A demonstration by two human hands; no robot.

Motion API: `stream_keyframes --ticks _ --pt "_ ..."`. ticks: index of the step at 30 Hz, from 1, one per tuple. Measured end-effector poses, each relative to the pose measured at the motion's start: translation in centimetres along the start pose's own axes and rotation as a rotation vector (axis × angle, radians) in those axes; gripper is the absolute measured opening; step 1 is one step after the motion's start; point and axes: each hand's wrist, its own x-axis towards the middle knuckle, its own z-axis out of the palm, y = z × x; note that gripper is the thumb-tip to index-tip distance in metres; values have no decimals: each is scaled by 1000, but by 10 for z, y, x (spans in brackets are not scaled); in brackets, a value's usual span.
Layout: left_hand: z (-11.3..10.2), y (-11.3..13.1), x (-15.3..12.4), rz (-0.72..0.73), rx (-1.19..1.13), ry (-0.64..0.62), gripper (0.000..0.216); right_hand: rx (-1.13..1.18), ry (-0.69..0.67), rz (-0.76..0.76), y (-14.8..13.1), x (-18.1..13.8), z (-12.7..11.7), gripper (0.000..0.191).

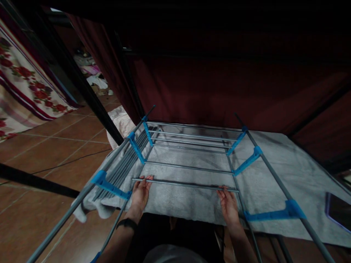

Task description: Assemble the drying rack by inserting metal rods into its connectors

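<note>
Head view | left hand [140, 195] and right hand [228, 206] grip 1 rod [183, 184] across the rack's [246, 163] near part, seemingly unseated | crossbars [189, 167] span its far part | spare rods [125, 165] remain leftward

Rack [189, 167] over a sheet [186, 202]. Clockwise around its middle: curtain [197, 91] behind at 12 o'clock, phone [340, 212] on the sheet at 4, single rod [183, 185] at 6, row of rods [124, 164] at 9.

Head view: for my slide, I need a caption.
Left hand and right hand hold a metal rod amid a blue-bracketed frame.
</note>
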Motion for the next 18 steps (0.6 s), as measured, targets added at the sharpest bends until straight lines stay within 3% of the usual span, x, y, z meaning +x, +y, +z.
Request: stream_keyframes --ticks 5,18 --pt "-3 -2 1 -31 21 -2 12 -4 7 -5 0 4 -3 34" --pt "0 -1 -1 -55 8 -40 16 -21 -8 -14 -7 0 3 31"
